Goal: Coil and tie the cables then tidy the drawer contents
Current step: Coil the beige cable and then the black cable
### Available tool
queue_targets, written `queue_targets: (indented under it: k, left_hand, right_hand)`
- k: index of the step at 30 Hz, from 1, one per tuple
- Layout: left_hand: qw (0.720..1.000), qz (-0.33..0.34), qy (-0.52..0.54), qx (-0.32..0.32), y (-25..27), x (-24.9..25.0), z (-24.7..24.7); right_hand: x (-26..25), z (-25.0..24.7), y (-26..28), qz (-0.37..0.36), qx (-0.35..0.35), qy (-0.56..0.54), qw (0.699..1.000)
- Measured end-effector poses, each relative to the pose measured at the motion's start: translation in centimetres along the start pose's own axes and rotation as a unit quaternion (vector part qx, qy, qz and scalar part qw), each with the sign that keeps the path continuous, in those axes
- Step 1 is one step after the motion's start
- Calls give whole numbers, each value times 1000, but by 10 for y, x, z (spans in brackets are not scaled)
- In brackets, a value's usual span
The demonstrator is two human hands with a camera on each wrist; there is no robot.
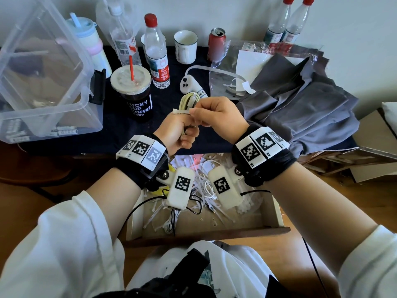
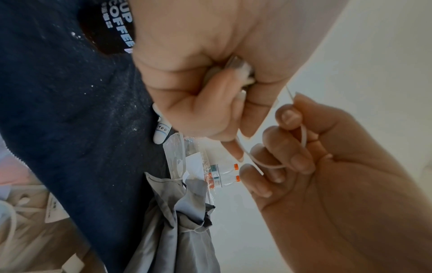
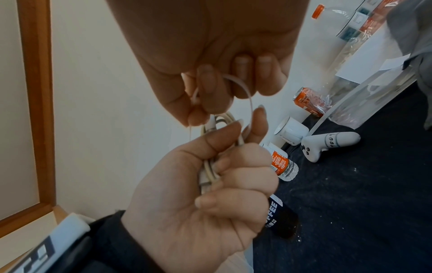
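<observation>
Left hand (image 1: 179,134) is fisted round a coiled beige cable (image 1: 187,101), held up over the desk (image 1: 120,125) w/ the loops sticking out above the fingers; right hand (image 1: 217,117) pinches a thin white zip tie (image 1: 181,112) btwn thumb & forefinger, other fingers curled, the tie looping round the coil; hands touching. Below them an open drawer (image 1: 272,211) w/ loose white cables (image 1: 205,186) & more ties in a heap. Coffee cup (image 1: 134,93) just left of the hands; white controller (image 1: 189,84) just behind the coil.
</observation>
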State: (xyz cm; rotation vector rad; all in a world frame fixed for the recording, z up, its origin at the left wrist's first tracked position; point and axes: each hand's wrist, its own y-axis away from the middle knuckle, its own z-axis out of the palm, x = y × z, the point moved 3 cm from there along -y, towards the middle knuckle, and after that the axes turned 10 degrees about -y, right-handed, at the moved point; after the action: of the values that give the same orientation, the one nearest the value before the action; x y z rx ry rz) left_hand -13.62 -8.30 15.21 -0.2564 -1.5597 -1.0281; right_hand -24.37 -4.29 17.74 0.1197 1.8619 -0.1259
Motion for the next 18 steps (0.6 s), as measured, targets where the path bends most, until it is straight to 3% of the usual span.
queue_targets:
  k: [8, 12, 15, 18]
  left_hand:
    - [993, -46, -107, 14, -1, 5, 9]
    - [985, -89, -151, 7, -2, 5, 8]
    - [972, -111, -207, 25, -3, 5, 11]
    - [968, -146, -204, 0, -5, 0, 16]
  right_hand:
    - [-3, 5, 1, 29, 14, 11, 999]
    - [-4, -1, 5, 11, 64, 33, 997]
    - [-13, 0, 7, -1, 33, 120, 992]
    - [-21, 3, 4, 19, 3, 230, 973]
